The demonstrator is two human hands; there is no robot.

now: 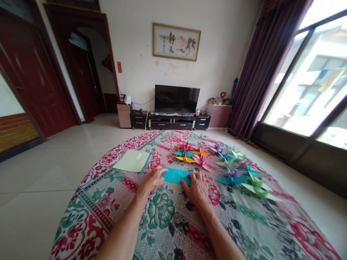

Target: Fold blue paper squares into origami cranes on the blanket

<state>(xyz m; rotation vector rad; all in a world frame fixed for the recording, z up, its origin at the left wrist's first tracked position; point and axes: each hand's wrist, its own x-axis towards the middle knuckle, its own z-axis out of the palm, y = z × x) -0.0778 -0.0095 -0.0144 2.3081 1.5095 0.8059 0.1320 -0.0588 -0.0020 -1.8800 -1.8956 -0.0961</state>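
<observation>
A teal sheet of paper [176,176], folded into a flat strip, lies on a floral cloth [162,216] spread on the floor. My left hand [155,178] rests on the strip's left end with its fingers curled down onto the paper. My right hand [197,186] lies palm down on the strip's right end, fingers stretched flat. Both forearms reach in from the bottom edge. Beyond the strip stand several folded paper cranes [230,166] in red, yellow, pink, purple, green and teal.
A stack of coloured paper sheets [132,161] with a pale green top lies to the left on the cloth. Tiled floor surrounds the cloth. A TV [176,99] on a low cabinet stands at the far wall, with dark doors left and a curtained window right.
</observation>
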